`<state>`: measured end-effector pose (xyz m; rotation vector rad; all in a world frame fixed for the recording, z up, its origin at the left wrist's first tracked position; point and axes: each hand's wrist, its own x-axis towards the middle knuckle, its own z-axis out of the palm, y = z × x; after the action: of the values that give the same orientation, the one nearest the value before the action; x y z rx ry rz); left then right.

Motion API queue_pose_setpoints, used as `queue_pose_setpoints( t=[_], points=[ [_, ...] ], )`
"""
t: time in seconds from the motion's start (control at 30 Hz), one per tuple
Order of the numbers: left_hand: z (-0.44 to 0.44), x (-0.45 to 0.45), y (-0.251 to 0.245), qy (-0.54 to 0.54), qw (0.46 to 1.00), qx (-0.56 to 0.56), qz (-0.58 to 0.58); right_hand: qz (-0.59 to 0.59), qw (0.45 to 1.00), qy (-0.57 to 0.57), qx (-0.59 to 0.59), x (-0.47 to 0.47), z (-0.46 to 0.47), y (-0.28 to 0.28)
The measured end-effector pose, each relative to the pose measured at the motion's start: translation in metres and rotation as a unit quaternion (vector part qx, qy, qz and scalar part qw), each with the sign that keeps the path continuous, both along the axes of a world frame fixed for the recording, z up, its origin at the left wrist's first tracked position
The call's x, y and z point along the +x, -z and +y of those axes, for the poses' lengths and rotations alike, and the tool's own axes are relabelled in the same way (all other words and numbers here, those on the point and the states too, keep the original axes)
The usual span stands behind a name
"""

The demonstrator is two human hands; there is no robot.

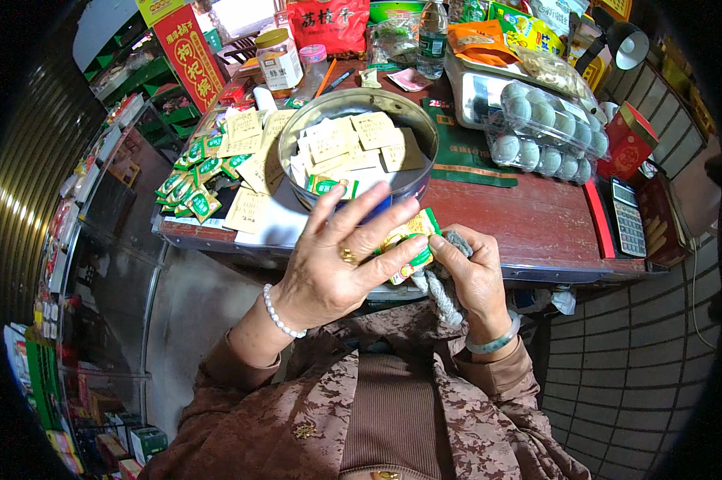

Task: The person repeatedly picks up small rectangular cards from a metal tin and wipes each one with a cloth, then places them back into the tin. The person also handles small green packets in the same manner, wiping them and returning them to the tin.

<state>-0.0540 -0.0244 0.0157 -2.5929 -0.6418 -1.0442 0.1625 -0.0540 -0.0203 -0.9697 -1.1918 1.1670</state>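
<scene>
My right hand pinches a small green-and-gold sachet under its thumb. A grey knitted cloth or glove is bunched in the same hand and hangs below it. My left hand is spread, back upward, with its index finger lying across the sachet. Its thumb is hidden, so I cannot tell whether it grips. Just beyond my hands stands a round metal tin holding several cream paper packets with print and one green-and-gold sachet.
A pile of green-and-gold sachets lies left of the tin on the red wooden table. Farther back are a honey jar and a water bottle. Egg cartons, a calculator and a lamp occupy the right side.
</scene>
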Motion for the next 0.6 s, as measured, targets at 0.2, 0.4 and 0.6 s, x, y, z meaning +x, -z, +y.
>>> queue_pose_setpoints(
  t=[0.2,0.4,0.6],
  points=[
    [0.003,0.007,0.017,-0.007,0.976,-0.110,-0.189,0.052,0.997,0.048,0.009,-0.002,0.001,0.001],
    [0.003,0.009,0.040,-0.043,0.868,-0.357,-0.342,0.031,0.983,0.150,0.105,-0.009,-0.014,-0.017],
    [0.000,0.024,0.047,0.020,0.829,-0.433,-0.353,-0.324,0.840,0.149,0.408,-0.026,-0.015,-0.023]
  ],
)
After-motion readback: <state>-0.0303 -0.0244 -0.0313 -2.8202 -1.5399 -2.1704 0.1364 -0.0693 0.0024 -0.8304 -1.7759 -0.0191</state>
